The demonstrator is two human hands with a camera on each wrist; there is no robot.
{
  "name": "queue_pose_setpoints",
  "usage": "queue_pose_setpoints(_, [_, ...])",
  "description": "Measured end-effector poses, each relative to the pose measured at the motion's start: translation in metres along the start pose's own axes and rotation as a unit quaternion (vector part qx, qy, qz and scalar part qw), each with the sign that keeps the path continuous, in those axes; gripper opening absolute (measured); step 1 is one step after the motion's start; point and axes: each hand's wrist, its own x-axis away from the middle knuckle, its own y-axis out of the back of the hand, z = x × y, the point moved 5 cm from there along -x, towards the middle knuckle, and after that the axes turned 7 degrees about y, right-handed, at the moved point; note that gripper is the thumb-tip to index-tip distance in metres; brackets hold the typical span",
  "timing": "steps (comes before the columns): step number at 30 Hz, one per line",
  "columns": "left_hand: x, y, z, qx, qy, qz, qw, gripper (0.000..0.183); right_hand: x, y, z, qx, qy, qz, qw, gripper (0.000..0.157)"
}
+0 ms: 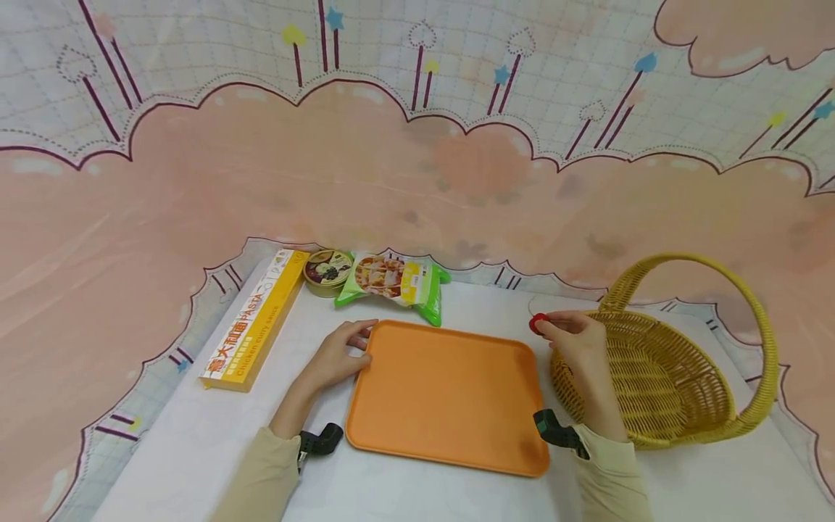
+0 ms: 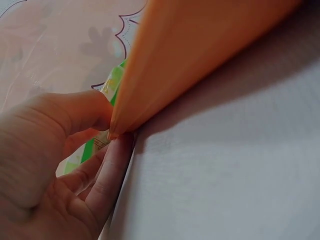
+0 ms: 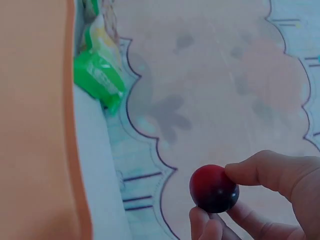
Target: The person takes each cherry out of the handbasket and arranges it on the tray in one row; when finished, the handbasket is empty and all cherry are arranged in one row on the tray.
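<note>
An orange tray [image 1: 450, 399] lies in the middle of the white table. My left hand [image 1: 335, 355] pinches its rim near the far left corner; in the left wrist view the thumb is on the tray's edge [image 2: 145, 95] and the fingers are beneath. To the right of the tray, my right hand [image 1: 580, 344] holds a small red ball [image 1: 538, 323] between thumb and fingertips, beside the wicker basket [image 1: 750, 428]. In the right wrist view the shiny ball [image 3: 214, 189] is red above and dark below.
Behind the tray lies a green and yellow food bag [image 1: 391, 281], with a round tin [image 1: 326, 272] to its left. A long yellow and white pasta box [image 1: 257, 319] lies at the left. The basket's tall handle [image 1: 770, 348] arches up at the right. A patterned cloth [image 1: 391, 174] hangs behind.
</note>
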Motion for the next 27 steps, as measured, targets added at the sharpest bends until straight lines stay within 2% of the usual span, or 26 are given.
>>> queue_pose_setpoints(6, [-0.001, -0.001, 0.0, -0.009, 0.002, -0.001, 1.0, 0.062, 0.006, -0.034, 0.002, -0.044, -0.002, 0.001, 0.999, 0.031])
queue_pose_setpoints(17, [0.003, 0.001, 0.002, -0.011, 0.017, -0.004, 0.9998, 0.061, 0.019, -0.101, 0.002, -0.06, -0.001, 0.036, 0.998, 0.024])
queue_pose_setpoints(22, [0.003, 0.001, 0.002, -0.008, 0.008, -0.003, 0.9999, 0.061, 0.024, -0.127, -0.001, -0.083, -0.015, 0.05, 0.995, 0.022])
queue_pose_setpoints(27, [0.0, 0.001, 0.001, -0.008, 0.004, -0.006, 0.9999, 0.06, 0.027, -0.149, 0.0, -0.078, -0.028, 0.073, 0.994, 0.023])
